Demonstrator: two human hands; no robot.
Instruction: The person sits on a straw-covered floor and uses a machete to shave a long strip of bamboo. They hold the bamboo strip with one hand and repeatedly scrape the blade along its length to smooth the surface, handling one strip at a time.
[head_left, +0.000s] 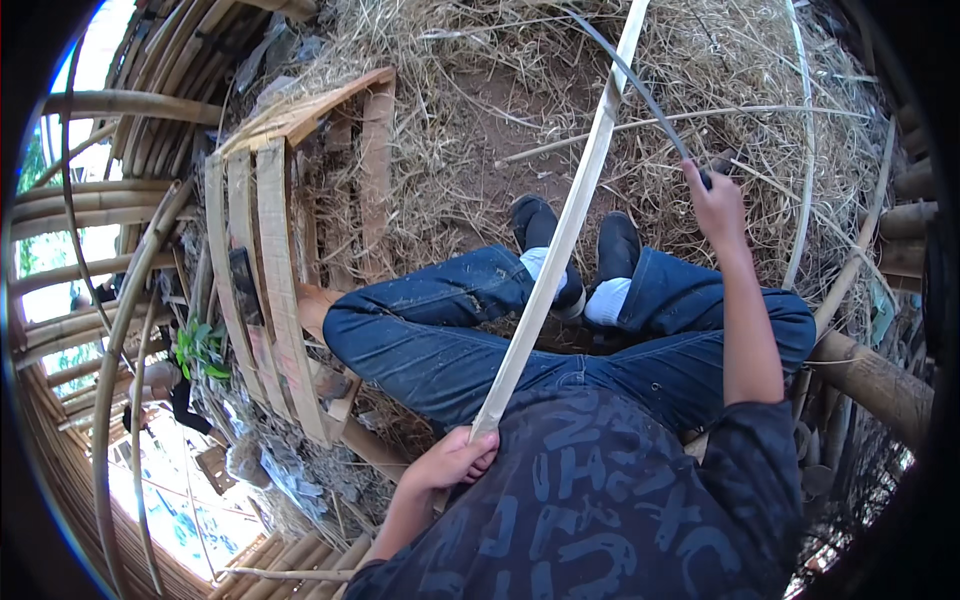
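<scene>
A long pale split-bamboo strip (550, 270) slants up from my lap past the top edge of the view. My left hand (455, 462) is closed round its lower end, close to my belly. Out to the right, my right hand (716, 205) grips the black handle of a long knife (652, 103). Its thin, slightly curved dark blade points up and left and crosses the upper part of the strip in the picture. Whether blade and strip touch there, I cannot tell.
A slatted wooden crate (270, 210) stands at my left, with a dark flat object (243, 285) on its side. Straw and shavings (440, 130) cover the ground round my dark shoes (618, 245). Bamboo poles (90, 205) wall the left; a thick pole (875, 385) lies at right.
</scene>
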